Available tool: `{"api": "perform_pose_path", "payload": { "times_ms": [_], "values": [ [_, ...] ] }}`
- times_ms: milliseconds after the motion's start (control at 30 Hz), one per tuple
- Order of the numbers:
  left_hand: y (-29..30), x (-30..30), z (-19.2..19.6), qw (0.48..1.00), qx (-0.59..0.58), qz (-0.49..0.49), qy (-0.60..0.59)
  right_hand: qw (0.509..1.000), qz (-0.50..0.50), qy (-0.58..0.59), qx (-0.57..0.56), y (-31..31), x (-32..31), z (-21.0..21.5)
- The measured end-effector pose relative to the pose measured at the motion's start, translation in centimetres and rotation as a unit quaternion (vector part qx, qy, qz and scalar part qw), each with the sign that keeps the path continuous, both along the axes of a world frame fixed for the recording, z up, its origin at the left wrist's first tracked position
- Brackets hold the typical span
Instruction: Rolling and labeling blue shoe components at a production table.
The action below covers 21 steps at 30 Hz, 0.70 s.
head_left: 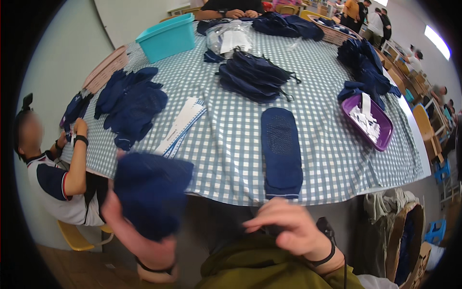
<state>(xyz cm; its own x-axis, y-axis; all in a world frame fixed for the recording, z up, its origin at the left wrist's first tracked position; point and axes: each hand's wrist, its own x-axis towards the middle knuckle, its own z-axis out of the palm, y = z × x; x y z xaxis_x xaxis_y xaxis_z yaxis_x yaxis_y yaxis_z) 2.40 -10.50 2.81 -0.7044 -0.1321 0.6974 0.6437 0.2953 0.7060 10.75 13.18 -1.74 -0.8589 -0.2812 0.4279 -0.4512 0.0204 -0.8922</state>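
Observation:
My left hand (144,248), smeared by motion, grips a navy sock (153,192) in front of the table's near edge at the left. Another navy sock (281,154) lies flat on the table, its dotted sole facing up and its cuff toward me. Just short of that cuff hovers my right hand (291,229), empty, with fingers and thumb apart. White-and-blue paper strips (180,127) lie between the flat sock and a loose pile of navy socks (134,106). Farther back, several bundled navy items with dark loops (257,77) form a stack.
A checked cloth (226,159) covers the table. Around it stand a turquoise bin (168,38), a purple tray (370,120) of white slips, more navy fabric (365,67) and a pink basket (106,67). A co-worker (62,178) sits at the left; an open carton (409,236) stands right.

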Motion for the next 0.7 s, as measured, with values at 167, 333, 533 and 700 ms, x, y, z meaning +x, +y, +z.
{"api": "perform_pose_path", "payload": {
  "times_ms": [167, 333, 533, 700],
  "values": [
    [4.9, 6.4, -2.4, 0.781, 0.437, -0.398, -0.203, 0.941, 0.132, -0.149, -0.275, -3.4, 3.4, -1.0],
    [4.5, 9.0, -5.2, 0.833, 0.235, -0.434, -0.248, 0.855, -0.082, -0.29, -0.422, -2.0, 4.2, 1.8],
    [4.2, 3.6, -2.2, 0.737, 0.063, -0.526, -0.419, 0.884, -0.054, -0.257, -0.387, -0.9, 5.4, 2.9],
    [6.4, -0.5, 2.1, 0.669, 0.031, -0.543, -0.507, 0.9, 0.054, -0.306, -0.306, -0.6, 4.8, 2.4]
  ]
}}
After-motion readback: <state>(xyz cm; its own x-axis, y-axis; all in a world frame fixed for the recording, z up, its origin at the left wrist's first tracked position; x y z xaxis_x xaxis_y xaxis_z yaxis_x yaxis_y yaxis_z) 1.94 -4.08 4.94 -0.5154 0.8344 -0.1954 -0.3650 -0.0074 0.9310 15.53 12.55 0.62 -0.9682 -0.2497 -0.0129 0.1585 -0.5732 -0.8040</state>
